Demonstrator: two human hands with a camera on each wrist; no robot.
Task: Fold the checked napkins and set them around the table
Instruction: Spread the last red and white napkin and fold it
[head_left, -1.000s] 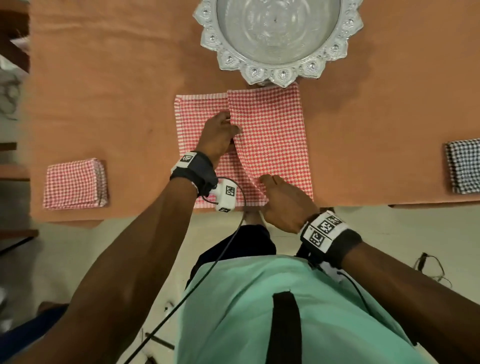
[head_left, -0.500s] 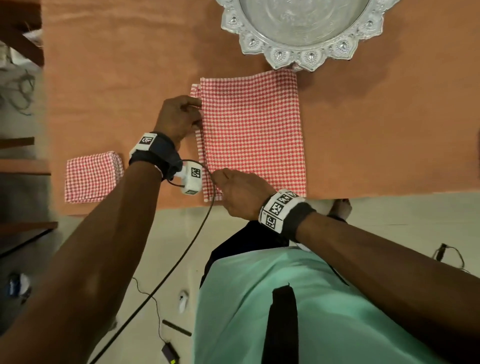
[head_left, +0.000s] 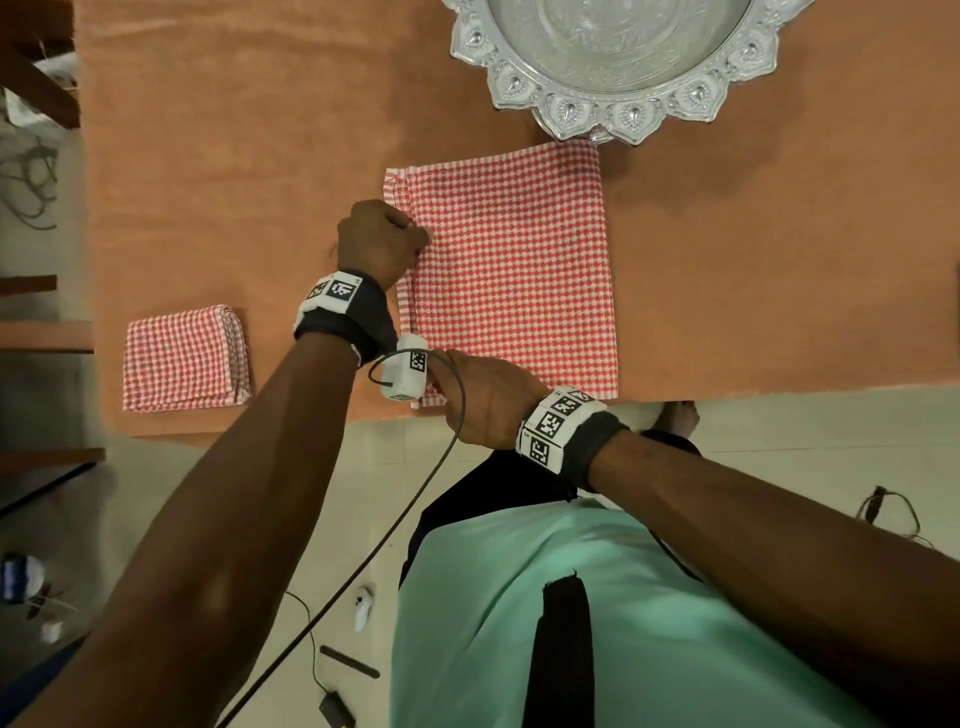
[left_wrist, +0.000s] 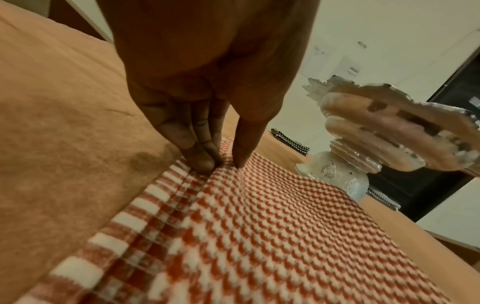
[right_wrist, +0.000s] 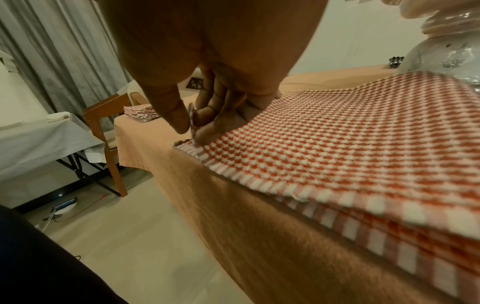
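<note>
The half-folded red-and-white checked cloth napkin (head_left: 511, 270) lies rightward of both hands: left hand (head_left: 382, 241) pinches its far-left edge, right hand (head_left: 488, 397) its near corner (long axis front-to-back).

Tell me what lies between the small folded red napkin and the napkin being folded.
Head view: bare orange tablecloth, crossed above by the left forearm. Nothing else lies between folded napkin and the half-folded napkin.
</note>
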